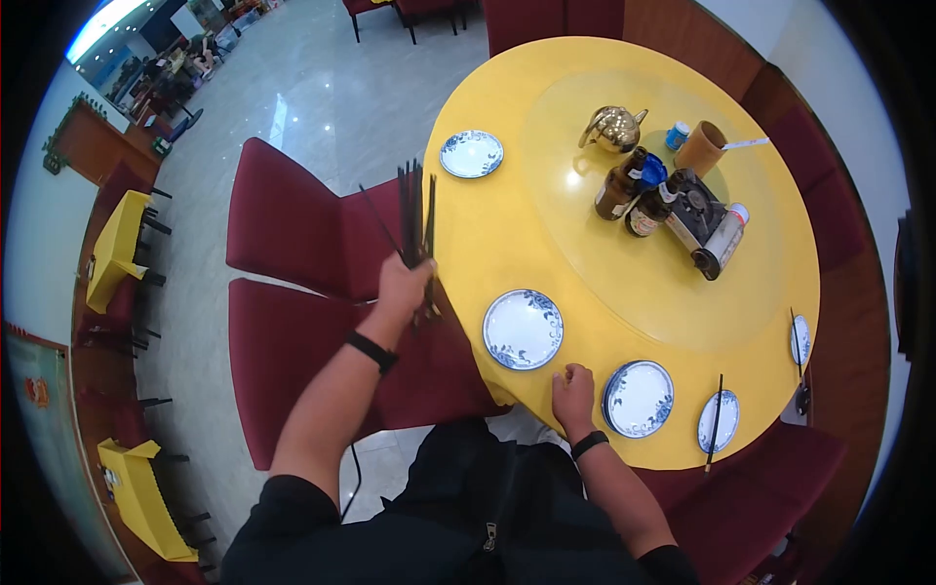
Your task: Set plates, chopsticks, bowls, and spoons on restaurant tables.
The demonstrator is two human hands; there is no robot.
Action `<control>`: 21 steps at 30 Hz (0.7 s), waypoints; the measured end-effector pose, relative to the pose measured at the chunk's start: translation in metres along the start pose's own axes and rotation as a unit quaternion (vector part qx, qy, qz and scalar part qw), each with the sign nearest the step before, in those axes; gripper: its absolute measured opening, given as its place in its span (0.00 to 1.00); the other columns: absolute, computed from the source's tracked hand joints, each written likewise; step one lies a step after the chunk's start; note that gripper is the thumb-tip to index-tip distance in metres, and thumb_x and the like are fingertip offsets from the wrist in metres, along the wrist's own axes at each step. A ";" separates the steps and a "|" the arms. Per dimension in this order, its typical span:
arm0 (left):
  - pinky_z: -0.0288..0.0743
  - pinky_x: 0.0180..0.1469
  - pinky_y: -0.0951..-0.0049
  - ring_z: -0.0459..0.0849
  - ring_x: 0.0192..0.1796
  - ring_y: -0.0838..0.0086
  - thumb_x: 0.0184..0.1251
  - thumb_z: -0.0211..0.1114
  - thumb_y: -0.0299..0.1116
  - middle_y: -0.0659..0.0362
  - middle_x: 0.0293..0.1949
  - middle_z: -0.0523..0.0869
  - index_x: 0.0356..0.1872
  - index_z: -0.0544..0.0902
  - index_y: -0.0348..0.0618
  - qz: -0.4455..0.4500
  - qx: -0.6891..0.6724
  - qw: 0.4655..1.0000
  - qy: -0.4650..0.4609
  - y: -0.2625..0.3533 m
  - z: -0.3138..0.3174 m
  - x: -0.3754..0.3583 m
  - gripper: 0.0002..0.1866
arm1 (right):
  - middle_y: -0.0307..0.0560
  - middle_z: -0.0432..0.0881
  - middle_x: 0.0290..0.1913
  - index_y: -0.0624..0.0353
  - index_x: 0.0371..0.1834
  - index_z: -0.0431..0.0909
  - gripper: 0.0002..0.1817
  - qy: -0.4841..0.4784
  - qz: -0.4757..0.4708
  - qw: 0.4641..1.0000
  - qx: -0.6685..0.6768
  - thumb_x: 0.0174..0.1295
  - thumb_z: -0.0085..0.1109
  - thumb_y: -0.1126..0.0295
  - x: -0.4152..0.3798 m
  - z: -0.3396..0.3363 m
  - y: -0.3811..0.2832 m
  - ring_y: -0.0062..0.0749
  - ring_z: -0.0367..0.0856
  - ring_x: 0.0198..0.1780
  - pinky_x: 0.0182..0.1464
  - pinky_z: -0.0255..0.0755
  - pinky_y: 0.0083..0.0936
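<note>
My left hand (403,283) is wrapped round a bundle of dark chopsticks (413,210), held upright over the red chairs beside the table's left edge. A few of them splay outward. My right hand (573,394) is curled closed at the table's near edge, with nothing visible in it. On its left lies a round white plate with blue flowers (524,330). To its right is a stack of similar plates (639,398). Farther right, a pair of chopsticks (716,424) lies across a smaller-looking plate (731,419).
The round table has a yellow cloth (458,234) and a glass turntable (575,263). A gold teapot (616,129), brown bottles (616,192), a portable gas stove (697,210) and a brown container (700,149) stand there. Red chairs (292,214) border the left side. Another plate (472,154) lies far left.
</note>
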State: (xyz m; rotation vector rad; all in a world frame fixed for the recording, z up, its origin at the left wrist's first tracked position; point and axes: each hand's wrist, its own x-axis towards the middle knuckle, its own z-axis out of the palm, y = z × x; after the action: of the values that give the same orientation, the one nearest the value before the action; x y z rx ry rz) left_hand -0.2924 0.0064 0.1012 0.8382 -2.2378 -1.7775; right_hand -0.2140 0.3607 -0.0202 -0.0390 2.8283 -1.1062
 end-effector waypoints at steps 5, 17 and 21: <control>0.76 0.26 0.62 0.85 0.24 0.63 0.60 0.66 0.31 0.50 0.25 0.84 0.37 0.80 0.37 0.137 0.228 0.964 0.009 0.017 -0.004 0.114 0.09 | 0.55 0.77 0.40 0.61 0.41 0.76 0.11 0.100 0.004 0.990 -0.101 0.56 0.58 0.71 0.003 0.026 0.005 0.52 0.75 0.44 0.46 0.70 0.45; 0.77 0.50 0.53 0.84 0.47 0.50 0.60 0.58 0.28 0.45 0.42 0.86 0.45 0.83 0.39 0.217 0.513 0.830 -0.024 0.019 0.093 0.273 0.13 | 0.57 0.74 0.35 0.61 0.40 0.72 0.12 0.107 -0.025 0.985 -0.133 0.51 0.57 0.75 0.004 0.028 0.005 0.56 0.72 0.38 0.39 0.66 0.48; 0.77 0.52 0.54 0.84 0.49 0.52 0.60 0.55 0.27 0.46 0.43 0.86 0.45 0.84 0.42 0.228 0.534 0.814 -0.027 0.008 0.108 0.303 0.14 | 0.54 0.74 0.34 0.59 0.40 0.73 0.13 0.118 -0.028 0.981 -0.153 0.49 0.58 0.74 0.005 0.029 0.006 0.52 0.73 0.35 0.36 0.67 0.45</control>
State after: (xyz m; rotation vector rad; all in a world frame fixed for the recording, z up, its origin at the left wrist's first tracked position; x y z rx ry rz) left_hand -0.5955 -0.0575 0.0140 0.2621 -3.0573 -0.2253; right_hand -0.2157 0.3455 -0.0457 -0.0115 3.2045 -0.7155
